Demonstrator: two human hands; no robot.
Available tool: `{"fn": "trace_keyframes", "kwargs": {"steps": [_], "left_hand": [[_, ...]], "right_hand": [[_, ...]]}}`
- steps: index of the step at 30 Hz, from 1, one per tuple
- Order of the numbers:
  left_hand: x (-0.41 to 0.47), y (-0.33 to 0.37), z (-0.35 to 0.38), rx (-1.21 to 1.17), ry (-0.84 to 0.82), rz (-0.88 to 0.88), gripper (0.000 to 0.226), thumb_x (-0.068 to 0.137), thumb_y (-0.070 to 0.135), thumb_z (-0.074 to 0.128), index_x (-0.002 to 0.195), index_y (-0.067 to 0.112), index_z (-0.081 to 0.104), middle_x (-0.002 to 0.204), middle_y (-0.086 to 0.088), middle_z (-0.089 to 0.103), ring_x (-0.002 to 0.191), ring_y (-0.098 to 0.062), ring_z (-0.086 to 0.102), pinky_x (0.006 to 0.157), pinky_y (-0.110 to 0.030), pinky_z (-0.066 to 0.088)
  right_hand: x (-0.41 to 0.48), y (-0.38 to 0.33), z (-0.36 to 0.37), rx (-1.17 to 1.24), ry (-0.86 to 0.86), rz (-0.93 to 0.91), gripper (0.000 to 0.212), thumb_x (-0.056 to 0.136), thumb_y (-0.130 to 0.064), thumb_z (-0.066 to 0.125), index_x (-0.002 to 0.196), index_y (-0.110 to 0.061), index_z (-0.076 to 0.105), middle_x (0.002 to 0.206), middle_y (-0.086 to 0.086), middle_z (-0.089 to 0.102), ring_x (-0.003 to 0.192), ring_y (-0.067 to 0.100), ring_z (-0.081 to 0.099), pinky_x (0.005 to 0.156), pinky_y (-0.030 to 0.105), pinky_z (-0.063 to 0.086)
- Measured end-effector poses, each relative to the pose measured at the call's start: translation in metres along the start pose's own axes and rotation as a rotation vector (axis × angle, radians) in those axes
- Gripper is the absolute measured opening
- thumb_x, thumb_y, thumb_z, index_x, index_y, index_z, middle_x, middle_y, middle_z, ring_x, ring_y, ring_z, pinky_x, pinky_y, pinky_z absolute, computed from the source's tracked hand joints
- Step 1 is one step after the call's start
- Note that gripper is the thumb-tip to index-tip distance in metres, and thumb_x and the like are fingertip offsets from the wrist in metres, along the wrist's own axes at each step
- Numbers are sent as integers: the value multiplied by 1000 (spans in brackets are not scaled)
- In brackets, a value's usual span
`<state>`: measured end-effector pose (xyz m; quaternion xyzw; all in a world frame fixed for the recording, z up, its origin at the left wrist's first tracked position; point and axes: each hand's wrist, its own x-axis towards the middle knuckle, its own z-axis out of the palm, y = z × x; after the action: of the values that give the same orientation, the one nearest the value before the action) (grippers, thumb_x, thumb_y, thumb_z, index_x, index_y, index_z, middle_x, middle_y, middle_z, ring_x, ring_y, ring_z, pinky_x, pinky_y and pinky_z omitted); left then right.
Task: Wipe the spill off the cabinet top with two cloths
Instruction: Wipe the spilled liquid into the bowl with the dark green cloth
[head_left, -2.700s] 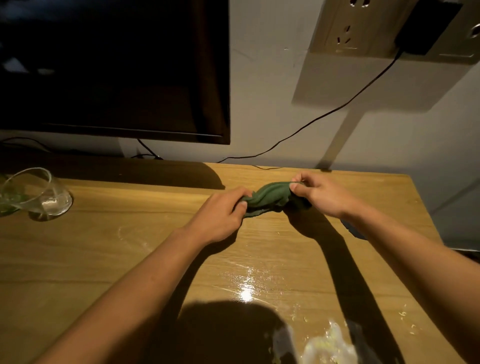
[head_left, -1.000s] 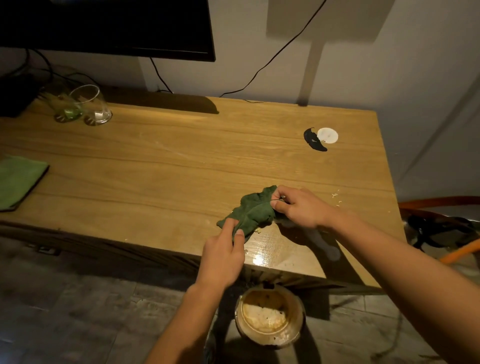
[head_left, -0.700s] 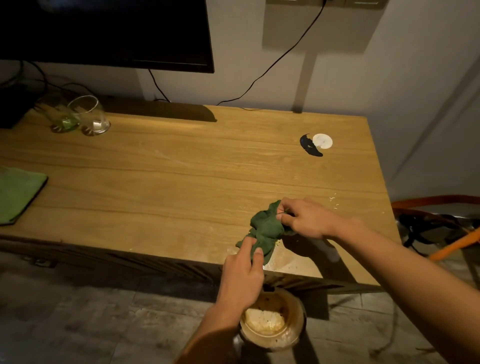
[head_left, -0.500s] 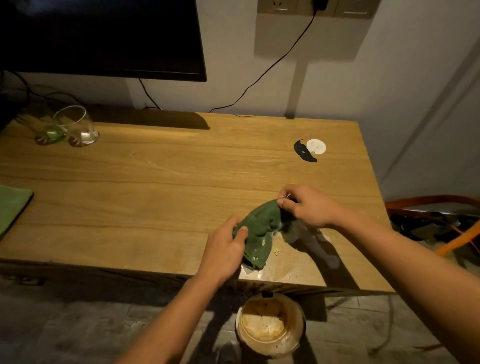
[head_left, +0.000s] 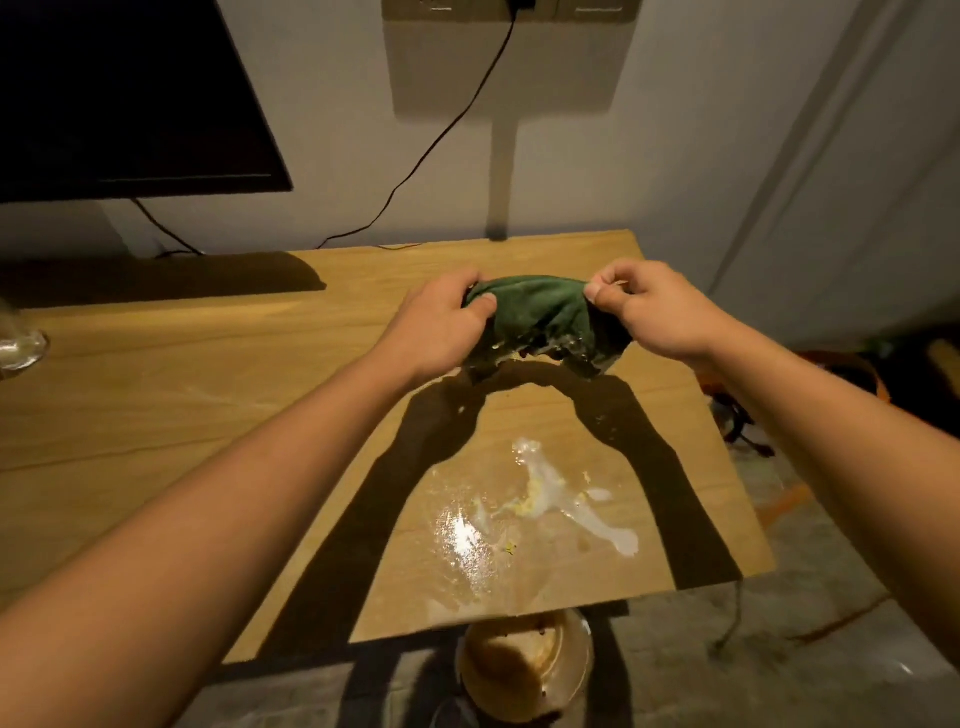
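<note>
I have the left hand and right hand pinching the green cloth aloft; next I'd lower it toward the spill at 6 o'clock

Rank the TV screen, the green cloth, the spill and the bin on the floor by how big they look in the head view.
1. TV screen, though cut off by the frame.
2. Spill, counting its wet sheen.
3. Green cloth and bin: too alike to rank; the cloth is bunched, and the cabinet top hides part of the bin.
</note>
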<state>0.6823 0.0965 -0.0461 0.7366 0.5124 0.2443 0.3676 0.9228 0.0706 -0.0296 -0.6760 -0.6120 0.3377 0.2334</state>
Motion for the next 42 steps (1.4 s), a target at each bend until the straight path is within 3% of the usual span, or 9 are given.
{"fn": "trace_keyframes", "kwargs": {"steps": [5, 12, 17, 22, 25, 27, 32, 40, 42], "left_hand": [[51, 10, 26, 92, -147, 101, 11, 100, 29, 48, 102, 28, 59, 96, 2, 63, 88, -15, 58, 76, -39, 53], [72, 0, 92, 126, -282, 163, 13, 99, 25, 48, 106, 25, 59, 96, 0, 64, 89, -20, 57, 74, -36, 46], [67, -25, 115, 166, -366, 155, 9, 95, 22, 51, 92, 28, 55, 85, 6, 62, 81, -16, 56, 61, -28, 39], [66, -38, 117, 178, -357, 134, 6, 96, 25, 50, 95, 29, 54, 86, 9, 60, 80, -4, 52, 59, -28, 36], [57, -42, 112, 213, -352, 141, 4, 97, 24, 49, 96, 25, 53, 80, 10, 58, 75, -3, 50, 58, -30, 33], [51, -44, 105, 230, -350, 124, 4, 97, 23, 50, 95, 23, 54, 79, 9, 58, 74, -5, 50, 58, -30, 33], [28, -50, 88, 272, -341, 66, 5, 99, 24, 49, 99, 23, 53, 82, 1, 62, 77, -15, 55, 61, -29, 37], [-51, -61, 81, 230, -200, -68, 5, 98, 24, 51, 95, 25, 54, 81, -2, 65, 76, -19, 57, 61, -32, 35], [-72, -64, 81, 223, -147, -88, 6, 98, 25, 51, 94, 25, 55, 82, 0, 65, 77, -18, 58, 62, -31, 37]], "right_hand": [[-1, 38, -29, -94, 98, 61, 16, 100, -39, 53, 94, -27, 62, 93, 3, 69, 87, 21, 65, 76, 40, 53], [-29, 107, -16, -165, 173, 118, 17, 100, -41, 51, 91, -29, 57, 79, -1, 66, 79, 23, 62, 64, 36, 46], [-39, 136, 17, -176, 84, 120, 16, 103, -40, 45, 95, -28, 51, 82, -6, 60, 81, 21, 54, 60, 34, 33], [-46, 148, 35, -139, 134, 124, 13, 104, -37, 42, 100, -26, 48, 94, -1, 59, 88, 22, 50, 68, 35, 28], [-57, 145, 45, -88, 122, 110, 10, 104, -36, 43, 100, -28, 47, 89, -4, 59, 84, 20, 52, 63, 34, 26], [-64, 141, 53, -60, 85, 82, 10, 104, -36, 43, 101, -28, 48, 84, -7, 58, 81, 20, 53, 58, 31, 27], [-67, 133, 65, -48, 9, 5, 15, 104, -35, 42, 104, -23, 51, 85, -7, 59, 82, 19, 54, 62, 32, 26], [-75, 131, 68, -68, -140, -88, 13, 103, -39, 45, 99, -29, 52, 85, -9, 62, 77, 8, 54, 59, 21, 34], [-78, 130, 68, -75, -180, -115, 13, 103, -40, 45, 99, -30, 52, 86, -9, 63, 77, 4, 55, 59, 24, 37]]}}
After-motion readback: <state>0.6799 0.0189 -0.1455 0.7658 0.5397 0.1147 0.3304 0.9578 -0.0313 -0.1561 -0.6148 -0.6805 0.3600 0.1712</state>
